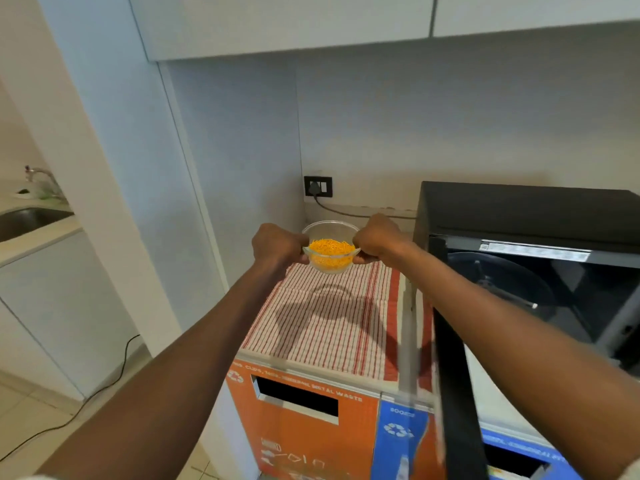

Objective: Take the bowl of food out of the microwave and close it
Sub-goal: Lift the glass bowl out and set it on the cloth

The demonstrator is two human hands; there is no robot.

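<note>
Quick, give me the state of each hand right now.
Left hand: closed, gripping the left rim of the glass bowl of orange food.
Right hand: closed, gripping the bowl's right rim.

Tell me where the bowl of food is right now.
In the head view, the glass bowl of orange food is held between the left hand and right hand, above the far end of the striped cloth, left of the open microwave.
</note>
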